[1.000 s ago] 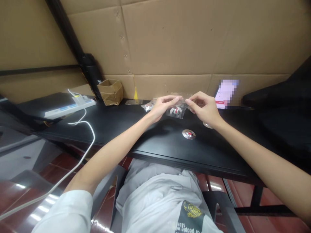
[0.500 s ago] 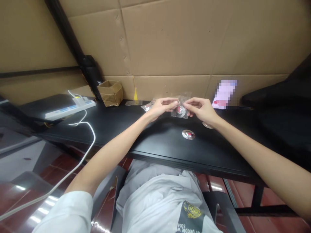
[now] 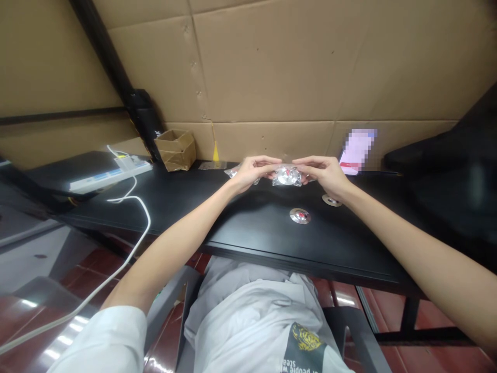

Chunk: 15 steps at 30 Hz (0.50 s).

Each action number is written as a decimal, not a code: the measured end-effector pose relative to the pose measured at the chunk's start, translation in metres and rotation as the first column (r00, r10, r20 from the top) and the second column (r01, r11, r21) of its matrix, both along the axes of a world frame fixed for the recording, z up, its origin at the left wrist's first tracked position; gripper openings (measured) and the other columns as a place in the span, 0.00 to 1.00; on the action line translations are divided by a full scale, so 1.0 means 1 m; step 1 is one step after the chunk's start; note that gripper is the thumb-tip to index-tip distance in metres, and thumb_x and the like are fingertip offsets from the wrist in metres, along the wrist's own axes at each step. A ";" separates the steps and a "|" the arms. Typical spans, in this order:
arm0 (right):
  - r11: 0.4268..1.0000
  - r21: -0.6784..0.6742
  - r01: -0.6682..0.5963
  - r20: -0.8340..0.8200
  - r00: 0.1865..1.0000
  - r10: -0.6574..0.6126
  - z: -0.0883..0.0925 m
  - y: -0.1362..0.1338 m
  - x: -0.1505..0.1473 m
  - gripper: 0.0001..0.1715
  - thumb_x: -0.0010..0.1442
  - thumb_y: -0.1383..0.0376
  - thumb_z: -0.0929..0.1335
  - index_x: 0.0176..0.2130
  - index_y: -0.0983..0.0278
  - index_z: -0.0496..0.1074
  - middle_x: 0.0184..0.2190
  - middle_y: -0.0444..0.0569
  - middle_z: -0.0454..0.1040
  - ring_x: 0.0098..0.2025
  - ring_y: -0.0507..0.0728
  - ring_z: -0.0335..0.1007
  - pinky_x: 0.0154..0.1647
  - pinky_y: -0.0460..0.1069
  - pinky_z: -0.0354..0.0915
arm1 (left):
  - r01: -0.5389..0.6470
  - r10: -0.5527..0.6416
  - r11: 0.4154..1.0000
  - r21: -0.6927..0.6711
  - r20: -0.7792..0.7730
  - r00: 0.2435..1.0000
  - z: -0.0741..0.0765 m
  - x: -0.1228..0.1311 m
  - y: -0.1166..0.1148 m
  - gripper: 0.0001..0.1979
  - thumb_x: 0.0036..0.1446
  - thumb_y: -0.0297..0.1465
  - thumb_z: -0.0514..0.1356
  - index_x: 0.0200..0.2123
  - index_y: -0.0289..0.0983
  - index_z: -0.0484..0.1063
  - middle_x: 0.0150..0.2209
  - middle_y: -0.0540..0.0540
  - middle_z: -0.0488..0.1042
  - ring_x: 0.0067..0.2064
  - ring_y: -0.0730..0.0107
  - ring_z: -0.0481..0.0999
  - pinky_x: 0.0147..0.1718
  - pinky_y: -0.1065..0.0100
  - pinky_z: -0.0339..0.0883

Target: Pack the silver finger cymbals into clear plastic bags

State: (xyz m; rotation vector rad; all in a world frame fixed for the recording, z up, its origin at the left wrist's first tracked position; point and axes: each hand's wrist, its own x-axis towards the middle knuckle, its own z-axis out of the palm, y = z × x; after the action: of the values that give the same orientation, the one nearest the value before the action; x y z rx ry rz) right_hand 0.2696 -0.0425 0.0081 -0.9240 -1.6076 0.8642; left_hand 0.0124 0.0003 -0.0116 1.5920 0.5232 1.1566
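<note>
A clear plastic bag (image 3: 286,176) is pinched between the person's left hand (image 3: 254,173) and right hand (image 3: 324,173), and inside it lies a round metal disc (image 3: 286,177) with a red centre. Both hands grasp the bag from its two sides, with the fingers bent, above the back part of the black table (image 3: 248,228). The crumpled plastic shines, so the small details of the disc are hard to make out (also the fingers cover the bag ends). I cannot tell if the bag touches the table. Two similar metal discs (image 3: 300,216) lie uncovered on the table near the hands, and another plastic bag (image 3: 233,173) is partly hidden behind the left hand.
</note>
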 end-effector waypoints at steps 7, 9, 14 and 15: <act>0.999 -0.029 -0.042 -0.048 0.998 0.041 0.002 -0.001 -0.001 0.17 0.53 0.55 0.82 0.41 0.60 0.87 0.36 0.50 0.84 0.30 0.56 0.78 0.32 0.53 0.79 | 0.020 -0.023 0.999 0.046 0.068 0.997 0.005 0.002 -0.001 0.09 0.56 0.32 0.74 0.40 0.36 0.85 0.44 0.42 0.84 0.41 0.69 0.82 0.44 0.64 0.77; 0.997 -0.056 -0.061 -0.060 0.997 0.057 0.003 -0.002 -0.002 0.15 0.54 0.57 0.81 0.40 0.60 0.86 0.35 0.51 0.84 0.30 0.57 0.78 0.31 0.52 0.79 | -0.004 0.002 1.000 0.029 0.066 0.998 0.007 0.003 -0.003 0.07 0.57 0.30 0.73 0.38 0.35 0.85 0.42 0.42 0.84 0.39 0.70 0.81 0.43 0.66 0.77; 0.990 -0.095 -0.102 -0.113 0.989 0.091 0.004 -0.002 -0.003 0.13 0.59 0.56 0.78 0.39 0.62 0.86 0.37 0.52 0.84 0.31 0.58 0.81 0.34 0.54 0.82 | -0.036 0.037 0.999 -0.012 0.031 0.999 0.008 0.005 -0.006 0.13 0.64 0.39 0.67 0.37 0.34 0.84 0.40 0.40 0.83 0.38 0.69 0.81 0.40 0.67 0.78; 0.990 -0.096 -0.104 -0.110 0.990 0.093 0.004 -0.003 -0.003 0.14 0.59 0.55 0.77 0.39 0.62 0.86 0.38 0.52 0.84 0.32 0.58 0.81 0.34 0.54 0.82 | -0.044 0.044 0.999 -0.006 0.026 0.999 0.008 0.006 -0.006 0.15 0.64 0.41 0.68 0.38 0.34 0.83 0.40 0.40 0.83 0.38 0.69 0.81 0.39 0.66 0.78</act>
State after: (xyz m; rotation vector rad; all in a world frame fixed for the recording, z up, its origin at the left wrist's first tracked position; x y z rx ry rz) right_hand 0.2666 -0.0457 0.0118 -0.8598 -1.5399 1.0545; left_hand 0.0181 -0.0059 -0.0039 1.5656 0.5458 1.2067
